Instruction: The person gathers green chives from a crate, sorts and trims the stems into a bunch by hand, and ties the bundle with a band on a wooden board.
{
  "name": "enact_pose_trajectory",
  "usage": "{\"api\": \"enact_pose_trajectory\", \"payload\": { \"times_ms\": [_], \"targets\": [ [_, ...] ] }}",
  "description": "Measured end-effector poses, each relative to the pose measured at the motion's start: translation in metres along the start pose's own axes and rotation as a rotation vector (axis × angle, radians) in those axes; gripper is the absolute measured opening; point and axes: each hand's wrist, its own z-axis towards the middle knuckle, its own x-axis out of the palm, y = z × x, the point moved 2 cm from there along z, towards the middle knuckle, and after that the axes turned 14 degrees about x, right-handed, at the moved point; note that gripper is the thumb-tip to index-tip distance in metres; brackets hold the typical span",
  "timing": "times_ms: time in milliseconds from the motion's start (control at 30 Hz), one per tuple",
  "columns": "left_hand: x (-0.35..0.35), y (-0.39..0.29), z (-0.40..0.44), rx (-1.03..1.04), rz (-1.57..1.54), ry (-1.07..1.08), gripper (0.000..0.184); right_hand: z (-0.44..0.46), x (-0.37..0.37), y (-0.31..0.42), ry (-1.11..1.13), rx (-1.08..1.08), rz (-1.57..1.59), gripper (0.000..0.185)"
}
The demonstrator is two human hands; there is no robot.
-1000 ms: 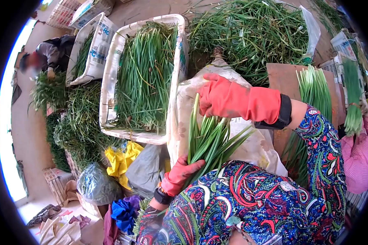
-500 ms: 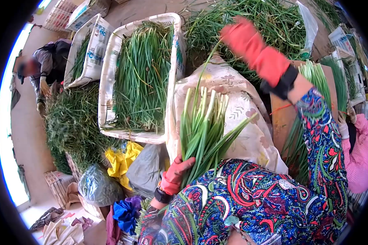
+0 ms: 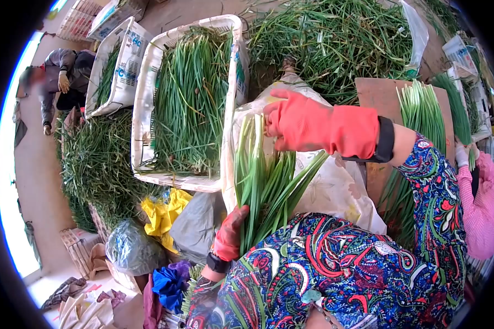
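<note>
A bunch of chives (image 3: 252, 175) with pale stem ends pointing up and away from me stands over my lap. My left hand (image 3: 233, 230), in a red rubber glove, is wrapped round its lower leafy part. My right hand (image 3: 296, 123), also red-gloved, is at the pale stem ends, fingers bent against them and one finger sticking out; its grip is partly hidden. Under the bunch, a pale flower-patterned cloth (image 3: 335, 192) covers my lap. To my right, trimmed chives (image 3: 422, 109) lie lined up on a brown board (image 3: 376, 93).
A white crate (image 3: 142, 131) full of chives stands front left, with another crate (image 3: 129, 71) behind it. Loose leaves (image 3: 335, 44) are heaped ahead. Yellow (image 3: 167, 211) and grey plastic bags (image 3: 195, 230) lie at left. One person (image 3: 66, 71) bends far left; a pink sleeve (image 3: 483, 203) shows at right.
My right hand has come back down and left from over the leaf heap to the bunch's stem ends. The long leaf trailing from it is no longer seen. My left hand keeps its hold.
</note>
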Motion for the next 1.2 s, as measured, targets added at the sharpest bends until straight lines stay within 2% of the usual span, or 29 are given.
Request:
{"api": "enact_pose_trajectory", "payload": {
  "times_ms": [100,133,167,200,300,333,433,467,600,667,733,767,833,933,967,1000,1033,1067,1100,1133,1167,1200],
  "targets": [
    [-0.004,-0.006,-0.002,0.007,0.216,0.075,0.032,0.001,0.009,0.013,0.087,-0.077,0.107,0.021],
    [-0.008,-0.003,-0.002,0.061,0.324,0.124,0.035,-0.003,0.007,0.022,0.114,-0.125,-0.173,0.022],
    [-0.006,-0.003,-0.002,0.032,0.218,0.111,0.035,-0.006,0.005,0.028,0.137,-0.169,-0.455,0.022],
    [-0.003,-0.004,-0.002,0.002,0.115,0.1,0.035,-0.006,0.005,0.026,0.012,-0.335,-0.452,0.021],
    [-0.007,0.005,-0.001,-0.076,-0.081,0.082,0.037,-0.007,0.007,0.015,0.101,-0.368,-0.276,0.02],
    [-0.01,0.009,-0.001,-0.099,-0.13,0.073,0.038,-0.008,0.008,0.012,0.141,-0.334,-0.091,0.021],
    [-0.004,0.003,0.001,-0.034,-0.123,0.201,0.043,-0.009,0.02,0.005,0.067,-0.132,0.067,0.018],
    [-0.002,0.0,0.001,-0.045,-0.107,0.205,0.048,-0.012,0.021,0.006,0.047,-0.08,0.109,0.017],
    [0.006,-0.004,0.001,-0.011,-0.057,0.204,0.051,-0.017,0.027,0.005,0.036,0.164,0.311,0.011],
    [0.005,-0.002,0.001,0.02,0.014,0.192,0.05,-0.015,0.028,0.003,-0.044,0.222,0.206,0.01],
    [0.007,-0.002,0.001,0.019,-0.017,0.184,0.049,-0.01,0.03,-0.001,-0.064,0.152,0.294,0.01],
    [0.007,-0.002,0.001,0.02,-0.033,0.18,0.049,-0.005,0.03,-0.003,-0.042,0.052,0.434,0.01],
    [0.007,-0.001,0.002,0.001,-0.027,0.192,0.048,-0.001,0.02,-0.009,-0.178,-0.136,0.258,0.012],
    [0.001,0.001,0.001,0.006,0.002,0.18,0.047,-0.017,-0.018,0.004,-0.505,-0.266,-0.58,0.013],
    [0.0,0.001,0.0,0.017,0.014,0.171,0.047,-0.012,-0.036,-0.001,-0.342,-0.074,-0.573,0.011],
    [0.007,-0.006,-0.003,0.013,-0.054,0.154,0.046,-0.008,-0.048,-0.022,-0.6,-0.152,-0.581,0.012],
    [0.003,-0.003,0.0,-0.017,-0.129,0.213,0.045,-0.009,-0.066,-0.043,-0.657,-0.143,-0.876,0.027],
    [-0.004,0.005,0.002,-0.117,-0.126,0.182,0.043,-0.006,-0.078,-0.095,-0.692,0.124,-0.921,0.015],
    [-0.015,0.014,0.006,-0.183,-0.122,0.129,0.041,-0.013,-0.089,-0.103,-0.805,0.179,-0.978,0.013],
    [-0.05,0.069,0.018,-0.098,-0.139,0.138,0.036,-0.023,-0.1,-0.109,-0.913,0.243,-1.028,0.026],
    [-0.047,0.065,0.023,-0.007,-0.148,0.163,0.035,-0.021,-0.101,-0.089,-0.676,0.318,-0.768,0.052],
    [-0.043,0.06,0.029,0.085,-0.16,0.187,0.034,-0.007,-0.093,-0.059,-0.408,0.534,0.128,0.05]
  ]
}}
